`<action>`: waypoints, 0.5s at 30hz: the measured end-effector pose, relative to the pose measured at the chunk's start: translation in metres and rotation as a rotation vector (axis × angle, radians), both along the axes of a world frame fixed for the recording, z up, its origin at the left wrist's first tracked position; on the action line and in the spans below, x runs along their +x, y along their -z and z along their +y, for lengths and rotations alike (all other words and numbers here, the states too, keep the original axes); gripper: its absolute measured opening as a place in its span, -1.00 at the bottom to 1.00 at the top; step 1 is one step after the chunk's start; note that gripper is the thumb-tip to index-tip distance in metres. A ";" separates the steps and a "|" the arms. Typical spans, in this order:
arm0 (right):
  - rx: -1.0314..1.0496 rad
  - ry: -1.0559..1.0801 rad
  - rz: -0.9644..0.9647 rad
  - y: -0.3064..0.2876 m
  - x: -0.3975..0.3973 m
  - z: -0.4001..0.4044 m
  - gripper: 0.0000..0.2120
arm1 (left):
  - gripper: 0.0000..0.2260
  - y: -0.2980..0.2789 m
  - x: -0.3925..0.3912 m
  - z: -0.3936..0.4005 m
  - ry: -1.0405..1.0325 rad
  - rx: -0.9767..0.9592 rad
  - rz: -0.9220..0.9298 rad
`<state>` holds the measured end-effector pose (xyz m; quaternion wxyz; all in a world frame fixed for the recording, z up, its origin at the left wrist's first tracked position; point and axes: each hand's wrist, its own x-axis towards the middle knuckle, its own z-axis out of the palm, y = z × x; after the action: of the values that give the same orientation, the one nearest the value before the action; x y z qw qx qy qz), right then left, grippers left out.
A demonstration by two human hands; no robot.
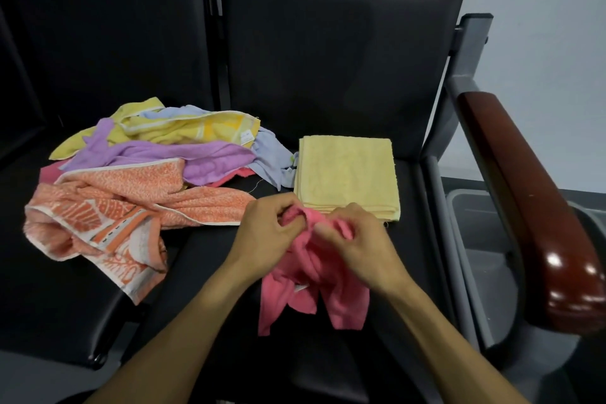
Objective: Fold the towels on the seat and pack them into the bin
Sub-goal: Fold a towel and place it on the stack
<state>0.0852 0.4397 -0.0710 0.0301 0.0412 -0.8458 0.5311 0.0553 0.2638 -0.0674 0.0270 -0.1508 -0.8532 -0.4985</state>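
Note:
A crumpled pink towel [311, 282] hangs above the front of the black seat [328, 82]. My left hand [265, 233] and my right hand [357, 239] both pinch its bunched top edge, close together. A folded pale yellow towel [347, 174] lies flat on the seat just behind my hands. To the left sits a loose heap: an orange patterned towel [108, 216], a purple towel [183, 157], a yellow towel [183, 128] and a light blue towel [272, 157]. A grey bin [482, 239] stands on the floor to the right of the seat.
A grey metal frame with a glossy brown wooden armrest [524, 193] runs between the seat and the bin. A second black seat [65, 289] on the left carries part of the heap. The backrests rise behind.

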 end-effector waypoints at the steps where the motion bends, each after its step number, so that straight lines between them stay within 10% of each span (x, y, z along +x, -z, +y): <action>1: -0.017 0.112 0.033 0.000 -0.001 0.001 -0.77 | -0.82 0.003 0.000 -0.001 0.032 -0.027 -0.029; 6: -0.141 0.442 0.016 -0.002 -0.005 0.017 -0.70 | -0.89 0.018 -0.001 -0.010 0.083 -0.215 -0.060; 15: -0.198 -0.051 -0.072 0.002 -0.005 -0.001 -0.87 | -0.86 -0.005 0.006 0.006 0.073 0.018 0.068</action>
<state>0.0800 0.4388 -0.0728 -0.0097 0.0404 -0.7885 0.6137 0.0612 0.2698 -0.0625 0.0393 -0.1983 -0.8413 -0.5013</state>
